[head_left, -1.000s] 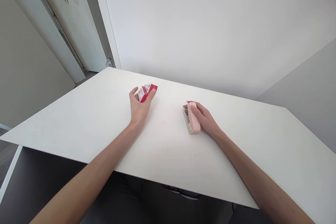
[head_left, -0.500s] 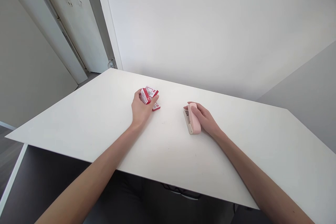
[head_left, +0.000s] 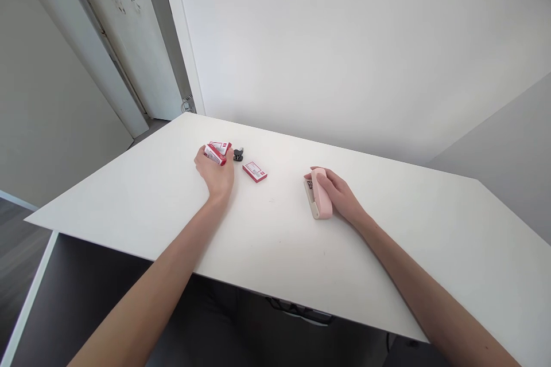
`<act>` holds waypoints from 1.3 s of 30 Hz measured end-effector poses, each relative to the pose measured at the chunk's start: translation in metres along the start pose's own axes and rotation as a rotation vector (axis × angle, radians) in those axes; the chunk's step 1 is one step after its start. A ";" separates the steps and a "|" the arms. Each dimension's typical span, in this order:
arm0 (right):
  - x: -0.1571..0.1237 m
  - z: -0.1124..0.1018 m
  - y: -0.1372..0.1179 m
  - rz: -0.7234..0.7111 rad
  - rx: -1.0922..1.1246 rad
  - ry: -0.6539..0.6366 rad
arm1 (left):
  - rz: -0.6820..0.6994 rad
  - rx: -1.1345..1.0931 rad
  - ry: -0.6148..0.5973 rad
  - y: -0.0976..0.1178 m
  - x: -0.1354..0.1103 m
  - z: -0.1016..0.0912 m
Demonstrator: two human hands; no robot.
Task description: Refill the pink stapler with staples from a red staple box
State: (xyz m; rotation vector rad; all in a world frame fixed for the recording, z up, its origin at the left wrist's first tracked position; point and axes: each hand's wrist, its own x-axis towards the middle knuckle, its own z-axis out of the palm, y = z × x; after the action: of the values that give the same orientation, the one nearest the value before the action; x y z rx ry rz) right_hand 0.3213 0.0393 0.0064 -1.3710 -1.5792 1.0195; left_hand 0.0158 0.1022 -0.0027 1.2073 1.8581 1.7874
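Note:
My left hand (head_left: 214, 175) is closed around a small red-and-white staple box (head_left: 215, 155). A second such box (head_left: 221, 147) shows just behind it, at the fingers; whether it is gripped too is hard to see. Right of the thumb lies a small black staple remover (head_left: 238, 155), partly hidden. Another staple box (head_left: 255, 172) rests flat on the table, apart from both hands. On the right, a pink stapler (head_left: 322, 195) with a cream base is held by my right hand (head_left: 338, 192), fingers behind and thumb along its top.
The white table (head_left: 267, 241) has its far edge along a pale wall (head_left: 322, 57). Its front edge crosses below my forearms, with a dark space underneath. A door frame (head_left: 181, 28) stands beyond the left corner.
My left hand has moved left with the box it holds. One staple box now lies separate on the table, and the black staple remover has come into sight. My right hand stays on the stapler.

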 end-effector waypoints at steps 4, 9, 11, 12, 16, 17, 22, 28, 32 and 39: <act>0.000 0.000 0.000 -0.003 -0.007 -0.001 | -0.032 0.079 0.005 -0.002 0.000 0.002; -0.001 0.000 -0.002 0.005 -0.007 -0.003 | 0.036 0.114 0.023 -0.001 -0.004 0.002; -0.001 0.000 -0.002 0.005 -0.016 -0.003 | 0.082 0.150 0.044 -0.002 -0.003 0.000; -0.001 0.000 -0.002 0.004 -0.021 -0.003 | 0.102 0.169 0.058 -0.002 -0.002 -0.002; -0.001 0.000 0.001 0.000 -0.024 -0.008 | 0.106 0.233 0.095 0.000 0.000 -0.008; -0.001 0.000 0.001 0.000 -0.024 -0.009 | 0.105 0.238 0.092 0.001 -0.001 -0.009; -0.001 0.000 0.000 0.002 -0.021 -0.007 | 0.178 0.220 0.095 0.011 -0.006 -0.010; -0.002 0.000 -0.002 0.009 -0.016 -0.005 | 0.298 0.228 0.052 0.020 -0.015 -0.009; -0.002 0.001 -0.002 0.006 -0.017 -0.007 | 0.555 0.248 -0.285 0.020 -0.024 -0.006; -0.002 0.000 -0.003 0.011 -0.039 -0.009 | 0.693 0.273 -0.672 0.021 -0.032 -0.004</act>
State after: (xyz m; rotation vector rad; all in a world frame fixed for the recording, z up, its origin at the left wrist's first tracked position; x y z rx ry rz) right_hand 0.3201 0.0367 0.0088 -1.4046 -1.6080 1.0072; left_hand 0.0394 0.0736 0.0070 2.4040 1.3817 1.1200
